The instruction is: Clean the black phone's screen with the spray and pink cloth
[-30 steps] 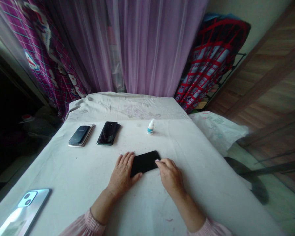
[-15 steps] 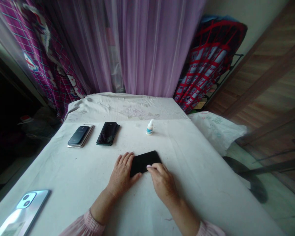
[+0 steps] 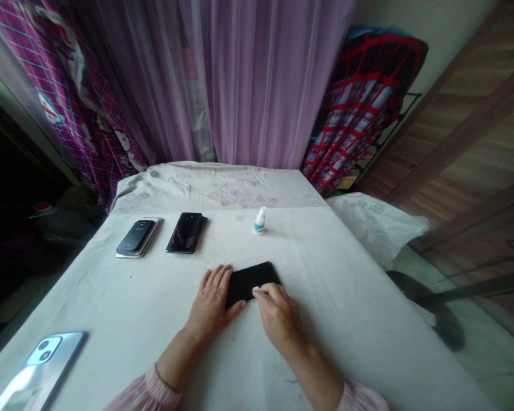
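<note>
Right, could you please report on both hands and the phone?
Left hand holding left end of black phone. Right hand curled over its near side. Phone on white cloth. White bottle standing beyond, clear of both hands.

Purple curtains [image 3: 261, 85] hang behind a cloth-covered table [image 3: 360, 319], wooden panelling [image 3: 466, 114] at right.

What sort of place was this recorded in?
Probably a room in a home: a cloth-covered table stands before purple curtains, with a wooden door or panel on the right. The phones on the table don't settle whether it's also a workspace.
</note>
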A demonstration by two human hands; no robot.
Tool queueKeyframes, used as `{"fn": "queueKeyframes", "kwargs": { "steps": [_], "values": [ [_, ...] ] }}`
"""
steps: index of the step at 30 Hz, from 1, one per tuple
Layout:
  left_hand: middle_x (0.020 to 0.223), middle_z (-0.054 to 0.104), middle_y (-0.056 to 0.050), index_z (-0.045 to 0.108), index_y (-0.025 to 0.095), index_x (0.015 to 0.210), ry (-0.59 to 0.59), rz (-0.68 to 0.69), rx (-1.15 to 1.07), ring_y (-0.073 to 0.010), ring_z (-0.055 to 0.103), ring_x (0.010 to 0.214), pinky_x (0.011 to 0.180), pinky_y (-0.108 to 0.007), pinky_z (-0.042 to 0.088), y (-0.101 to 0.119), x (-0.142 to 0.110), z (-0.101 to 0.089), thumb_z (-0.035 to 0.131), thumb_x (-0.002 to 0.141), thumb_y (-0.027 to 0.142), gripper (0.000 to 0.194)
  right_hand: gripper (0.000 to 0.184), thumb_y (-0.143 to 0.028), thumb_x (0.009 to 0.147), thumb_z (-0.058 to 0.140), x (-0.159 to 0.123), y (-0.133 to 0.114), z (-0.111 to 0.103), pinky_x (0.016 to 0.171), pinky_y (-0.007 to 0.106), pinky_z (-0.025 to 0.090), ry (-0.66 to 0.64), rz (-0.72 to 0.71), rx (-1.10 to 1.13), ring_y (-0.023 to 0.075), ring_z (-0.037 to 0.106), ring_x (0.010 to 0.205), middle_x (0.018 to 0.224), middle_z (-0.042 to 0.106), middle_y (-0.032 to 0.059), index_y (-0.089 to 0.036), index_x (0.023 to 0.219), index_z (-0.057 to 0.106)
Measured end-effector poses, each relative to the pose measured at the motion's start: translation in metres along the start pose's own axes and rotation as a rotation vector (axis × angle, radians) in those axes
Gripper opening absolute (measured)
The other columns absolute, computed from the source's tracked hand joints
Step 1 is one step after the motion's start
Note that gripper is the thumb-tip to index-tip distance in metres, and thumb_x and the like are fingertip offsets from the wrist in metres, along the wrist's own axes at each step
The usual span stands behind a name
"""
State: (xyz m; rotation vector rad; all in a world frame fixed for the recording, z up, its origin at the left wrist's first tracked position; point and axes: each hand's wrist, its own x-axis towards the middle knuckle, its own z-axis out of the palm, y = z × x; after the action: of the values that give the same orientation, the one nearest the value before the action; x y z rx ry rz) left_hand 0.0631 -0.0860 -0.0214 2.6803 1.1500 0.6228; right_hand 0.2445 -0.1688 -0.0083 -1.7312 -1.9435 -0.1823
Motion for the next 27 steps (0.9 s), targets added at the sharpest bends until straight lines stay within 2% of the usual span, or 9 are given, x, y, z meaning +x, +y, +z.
{"fn": "queueKeyframes", "kwargs": {
  "steps": [3,11,14,19,21,27],
  "values": [
    [0.14,0.051,-0.018,0.042,0.015,0.137,0.005,0.003,-0.002,-0.0342,0.044,0.132,0.111,-0.055,0.029,0.0,0.0,0.0,0.058,0.085,0.056,0.068,0.023,-0.011,0.092,0.049,0.001,0.001,0.0,0.07,0.025,0.048,-0.002,0.002,0.013,0.0172,0.06,0.081,0.088,0.064,0.0062,-0.021,0.097,0.07],
    [0.14,0.051,-0.017,0.041,0.016,0.138,0.004,0.001,-0.013,-0.034,0.044,0.131,0.111,-0.055,0.029,-0.001,0.0,0.001,0.057,0.085,0.057,0.069,0.027,-0.012,0.092,0.046,-0.002,0.038,-0.011,0.073,0.025,0.047,0.012,0.107,0.006,0.0164,0.06,0.081,0.088,0.065,0.0061,-0.021,0.099,0.071],
    [0.14,0.051,-0.017,0.042,0.016,0.137,0.001,-0.004,-0.011,-0.0345,0.044,0.131,0.111,-0.055,0.029,0.0,0.0,0.001,0.058,0.085,0.057,0.068,0.027,-0.011,0.092,0.046,0.002,0.032,-0.011,0.072,0.026,0.047,0.007,0.113,-0.021,0.0175,0.06,0.082,0.087,0.065,0.0069,-0.02,0.099,0.071],
    [0.14,0.05,-0.018,0.042,0.013,0.136,-0.009,-0.001,-0.005,-0.0345,0.043,0.132,0.111,-0.055,0.029,0.0,0.0,0.0,0.058,0.085,0.057,0.069,0.025,-0.01,0.092,0.047,0.009,0.001,-0.005,0.073,0.027,0.047,-0.041,0.02,0.0,0.0183,0.06,0.084,0.089,0.065,0.0073,-0.02,0.097,0.07],
    [0.14,0.05,-0.018,0.042,0.013,0.136,-0.008,0.004,-0.004,-0.0343,0.043,0.132,0.111,-0.055,0.029,0.0,0.0,0.0,0.057,0.085,0.057,0.069,0.025,-0.01,0.092,0.047,0.011,-0.004,-0.004,0.072,0.027,0.047,-0.053,0.007,0.013,0.0181,0.06,0.083,0.089,0.065,0.0068,-0.02,0.096,0.07],
    [0.14,0.051,-0.017,0.043,0.015,0.136,0.004,0.005,-0.004,-0.0349,0.044,0.131,0.111,-0.054,0.03,-0.001,0.0,0.0,0.058,0.085,0.058,0.069,0.024,-0.012,0.092,0.049,0.009,0.024,-0.011,0.071,0.025,0.046,-0.03,0.09,-0.018,0.0162,0.061,0.081,0.088,0.066,0.0053,-0.021,0.098,0.07]
  ]
}}
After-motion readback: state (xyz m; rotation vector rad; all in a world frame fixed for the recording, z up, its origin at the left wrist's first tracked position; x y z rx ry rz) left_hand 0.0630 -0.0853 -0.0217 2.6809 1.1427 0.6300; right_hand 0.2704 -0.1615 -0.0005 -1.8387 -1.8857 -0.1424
